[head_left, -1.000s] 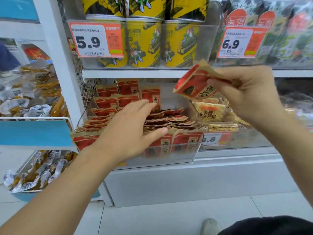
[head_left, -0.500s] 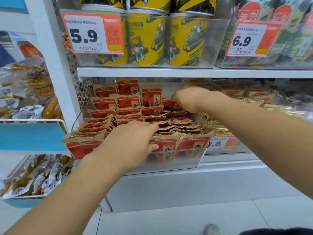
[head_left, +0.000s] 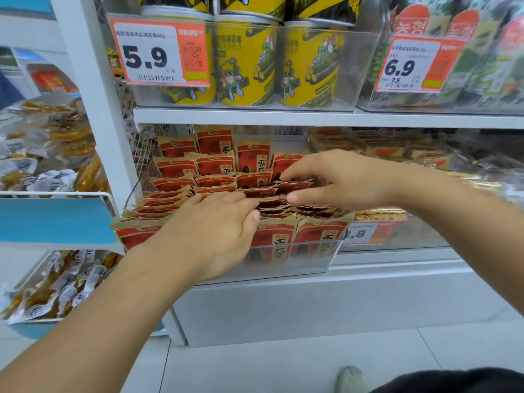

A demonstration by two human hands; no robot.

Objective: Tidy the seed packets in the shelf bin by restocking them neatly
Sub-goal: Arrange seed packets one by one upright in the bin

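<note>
Your right hand (head_left: 337,181), no longer lifting a packet, is now pinching the seed packets (head_left: 215,165) at the bin's (head_left: 312,259) two o'clock while your left hand (head_left: 215,231) is pressing flat-fingered at seven, so restocking is nearing neatness.

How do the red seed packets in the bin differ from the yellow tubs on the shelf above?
The red seed packets are flat paper pouches, while the yellow tubs are round canisters. The packets lean and overlap in rows with both hands among them; the tubs stand upright, side by side and untouched. Both sit in clear plastic bins.
</note>
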